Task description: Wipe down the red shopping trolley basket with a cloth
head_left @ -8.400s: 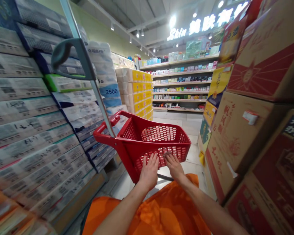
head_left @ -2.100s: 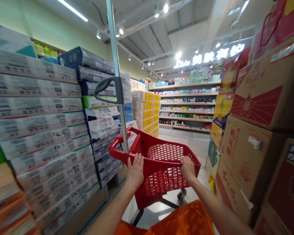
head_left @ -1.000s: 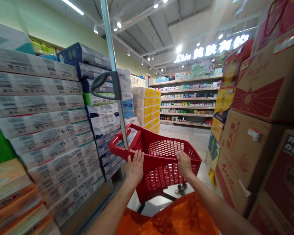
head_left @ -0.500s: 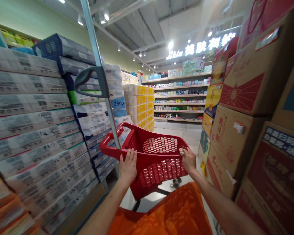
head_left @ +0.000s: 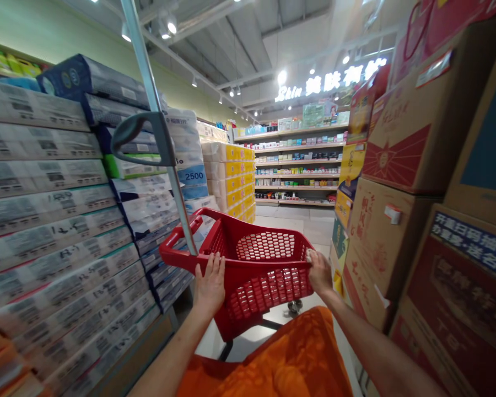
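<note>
A red plastic shopping cart [head_left: 268, 286] with perforated sides stands in front of me, turned sideways in the aisle. My left hand [head_left: 210, 284] lies on its near rim, fingers stretched out over the edge and thumb apart. At the cart's right end, my right hand [head_left: 320, 273] is closed round the rim corner. A small crumpled whitish thing [head_left: 309, 255] shows at its fingertips; its kind is unclear. Left of my left hand, a metal pole [head_left: 182, 209] with a grey loop handle [head_left: 163, 138] rises from the cart's handle end. The basket's bottom is hidden.
Stacked wrapped paper packs [head_left: 49, 215] line the left side, with yellow-and-white packs [head_left: 231, 176] further on. Cardboard boxes [head_left: 397, 160] are piled close on the right. Product shelves [head_left: 297, 160] stand across the far end. Orange fabric [head_left: 273, 358] covers my lap area below.
The view has turned slightly to the right, so cart, stacks and shelves sit a little further left in it. Both hands remain on the cart's rim.
</note>
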### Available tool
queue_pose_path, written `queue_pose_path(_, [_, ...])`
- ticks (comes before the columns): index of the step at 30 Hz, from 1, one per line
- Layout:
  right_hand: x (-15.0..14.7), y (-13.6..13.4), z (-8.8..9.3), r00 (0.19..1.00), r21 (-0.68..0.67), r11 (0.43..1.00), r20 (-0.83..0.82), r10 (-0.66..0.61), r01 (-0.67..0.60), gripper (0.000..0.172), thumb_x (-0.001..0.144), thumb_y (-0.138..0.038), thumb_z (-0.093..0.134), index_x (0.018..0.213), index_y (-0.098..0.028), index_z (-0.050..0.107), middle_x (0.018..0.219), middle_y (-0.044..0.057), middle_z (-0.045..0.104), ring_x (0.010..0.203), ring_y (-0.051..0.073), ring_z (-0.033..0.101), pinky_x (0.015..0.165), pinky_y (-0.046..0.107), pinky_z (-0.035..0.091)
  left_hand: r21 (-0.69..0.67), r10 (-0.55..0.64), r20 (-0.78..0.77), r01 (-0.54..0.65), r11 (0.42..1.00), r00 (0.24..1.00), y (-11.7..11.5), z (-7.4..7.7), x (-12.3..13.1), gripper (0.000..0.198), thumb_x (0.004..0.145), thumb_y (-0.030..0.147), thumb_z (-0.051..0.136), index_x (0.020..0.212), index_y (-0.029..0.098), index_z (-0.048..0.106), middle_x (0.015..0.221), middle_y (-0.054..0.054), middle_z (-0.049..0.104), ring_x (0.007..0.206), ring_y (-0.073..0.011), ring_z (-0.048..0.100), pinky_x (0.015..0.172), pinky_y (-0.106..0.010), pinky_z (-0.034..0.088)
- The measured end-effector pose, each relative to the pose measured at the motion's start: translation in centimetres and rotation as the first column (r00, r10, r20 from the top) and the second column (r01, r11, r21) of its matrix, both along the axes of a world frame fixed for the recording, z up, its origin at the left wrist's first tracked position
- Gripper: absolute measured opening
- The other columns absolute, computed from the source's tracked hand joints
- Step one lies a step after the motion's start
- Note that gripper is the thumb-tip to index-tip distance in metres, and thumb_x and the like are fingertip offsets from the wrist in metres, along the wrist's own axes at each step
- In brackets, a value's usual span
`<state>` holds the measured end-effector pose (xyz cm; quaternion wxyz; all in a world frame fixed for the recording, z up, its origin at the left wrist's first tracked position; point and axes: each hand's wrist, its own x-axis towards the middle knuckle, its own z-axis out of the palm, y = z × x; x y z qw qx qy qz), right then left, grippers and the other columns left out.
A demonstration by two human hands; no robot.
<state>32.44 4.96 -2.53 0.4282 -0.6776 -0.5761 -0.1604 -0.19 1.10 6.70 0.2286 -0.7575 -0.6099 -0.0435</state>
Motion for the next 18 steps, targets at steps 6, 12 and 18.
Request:
queue_pose_path(6, [-5.9, 0.7, 0.5, 0.994, 0.050, 0.993, 0.023, 0.104, -0.105, 0.052, 0.069, 0.001, 0.033, 0.114, -0.014, 0.055, 0.120, 0.012, 0.050, 0.118, 0.024, 0.037, 0.098, 0.043, 0.031, -0.006, 0.013, 0.035, -0.013, 1.000, 0.999, 0.2, -0.1, 0.4, 0.064, 0.071, 0.014, 0.035, 0.134, 0.011, 0.025, 0.144, -0.011, 0.018, 0.133, -0.0252, 0.011, 0.102, -0.053, 0.014])
queue_pose_path(12, [-13.8, 0.4, 1.2, 0.883, 0.091, 0.887, 0.182, 0.433, -0.454, 0.060, 0.070, 0.003, 0.032, 0.121, -0.022, 0.049, 0.131, 0.006, 0.043, 0.124, 0.020, 0.031, 0.099, 0.042, 0.032, -0.013, 0.009, 0.030, -0.009, 1.000, 0.999, 0.1, -0.1, 0.2, 0.062, 0.073, 0.014, 0.034, 0.134, 0.011, 0.024, 0.143, -0.011, 0.020, 0.133, -0.0245, 0.011, 0.103, -0.054, 0.011])
queue_pose_path(18, [-8.4, 0.2, 0.4, 0.987, 0.021, 0.987, 0.018, 0.162, -0.162, 0.053, 0.071, 0.002, 0.031, 0.116, -0.017, 0.054, 0.126, 0.011, 0.047, 0.121, 0.025, 0.036, 0.097, 0.049, 0.029, -0.045, 0.002, 0.073, 0.001, 0.999, 0.997, 0.1, -0.2, 0.4, 0.063, 0.072, 0.014, 0.034, 0.134, 0.011, 0.023, 0.144, -0.010, 0.018, 0.132, -0.0251, 0.011, 0.103, -0.055, 0.011])
